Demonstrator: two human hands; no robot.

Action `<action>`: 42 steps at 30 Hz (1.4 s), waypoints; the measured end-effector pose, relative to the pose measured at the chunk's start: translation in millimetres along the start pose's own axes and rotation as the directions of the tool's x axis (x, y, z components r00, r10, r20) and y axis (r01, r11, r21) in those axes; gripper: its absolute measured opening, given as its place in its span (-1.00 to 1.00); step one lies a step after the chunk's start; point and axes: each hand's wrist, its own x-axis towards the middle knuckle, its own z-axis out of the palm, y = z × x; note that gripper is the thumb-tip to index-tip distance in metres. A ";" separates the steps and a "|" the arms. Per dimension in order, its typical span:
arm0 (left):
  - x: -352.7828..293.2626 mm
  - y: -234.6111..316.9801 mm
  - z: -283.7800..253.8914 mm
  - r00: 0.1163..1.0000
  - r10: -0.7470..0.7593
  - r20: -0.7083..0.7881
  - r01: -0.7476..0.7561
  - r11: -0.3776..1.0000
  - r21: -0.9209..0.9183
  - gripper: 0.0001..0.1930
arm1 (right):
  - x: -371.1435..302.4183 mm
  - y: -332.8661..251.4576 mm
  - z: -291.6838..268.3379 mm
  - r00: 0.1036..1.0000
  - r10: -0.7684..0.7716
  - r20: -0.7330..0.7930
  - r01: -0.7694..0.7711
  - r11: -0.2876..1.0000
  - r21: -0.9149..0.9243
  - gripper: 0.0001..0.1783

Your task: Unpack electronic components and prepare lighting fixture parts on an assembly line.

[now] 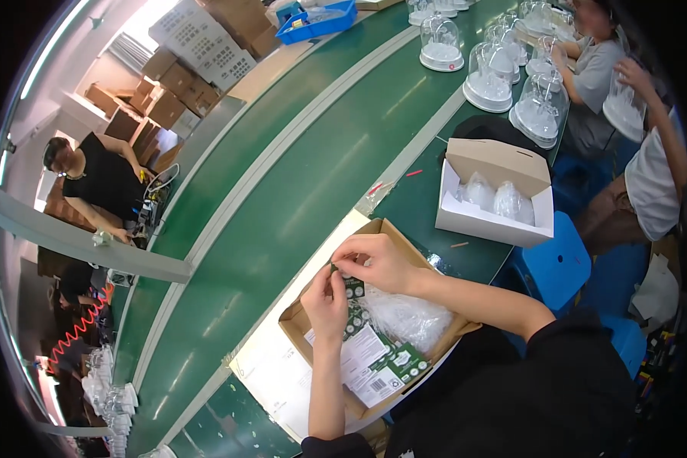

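Observation:
My left hand (327,309) and my right hand (378,263) meet over an open cardboard box, fingertips pinched together at the top of a small dark green card (354,288) with white round marks. Fingers cover the card's upper part, so whether it is a single sheet or folded is hidden. Below them the cardboard box (291,324) holds several green-and-white printed packets (406,359), a white label sheet (362,347) and a crumpled heap of clear plastic bags (412,320). My right forearm crosses above the bags.
White paperboard (271,374) lies under the box. An open white carton (492,221) with plastic-wrapped pieces stands to the right, by a blue stool (557,256). Several clear domes on white bases (490,80) stand at the far right near co-workers. A green conveyor (259,206) runs on the left.

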 end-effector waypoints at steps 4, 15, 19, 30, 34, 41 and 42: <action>-2.6 0.1 -1.3 0.999 -0.026 0.043 0.024 0.999 0.036 -0.84 | 0.7 2.1 1.0 1.000 -0.013 -0.028 0.013 1.000 -0.008 -0.90; -0.6 2.4 0.4 0.999 -0.038 0.018 0.038 0.999 0.034 -0.83 | 3.9 3.3 0.1 0.998 -0.066 -0.007 0.065 0.995 -0.079 -0.89; -0.8 5.9 2.7 0.998 -0.058 0.006 0.058 0.998 0.008 -0.83 | 1.9 -1.4 -1.0 0.999 -0.034 0.017 0.036 0.992 -0.120 -0.92; -3.3 6.5 5.9 0.998 -0.037 0.050 0.036 0.999 0.012 -0.84 | -0.7 -7.6 -3.4 0.995 -0.098 -0.032 0.090 0.980 -0.179 -0.89; -3.5 5.0 2.3 0.996 -0.056 0.069 0.053 0.998 0.045 -0.85 | -2.1 -4.9 -0.8 0.989 -0.145 -0.022 0.138 0.970 -0.202 -0.91; -4.5 -0.7 0.0 0.994 -0.097 0.055 0.100 0.993 -0.054 -0.80 | -1.9 -5.5 -1.4 0.980 -0.199 0.033 0.201 0.949 -0.243 -0.94; -4.6 -0.5 1.1 0.996 -0.080 0.043 0.083 0.994 -0.071 -0.80 | -1.6 -6.4 -2.5 0.979 -0.201 0.041 0.205 0.954 -0.220 -0.93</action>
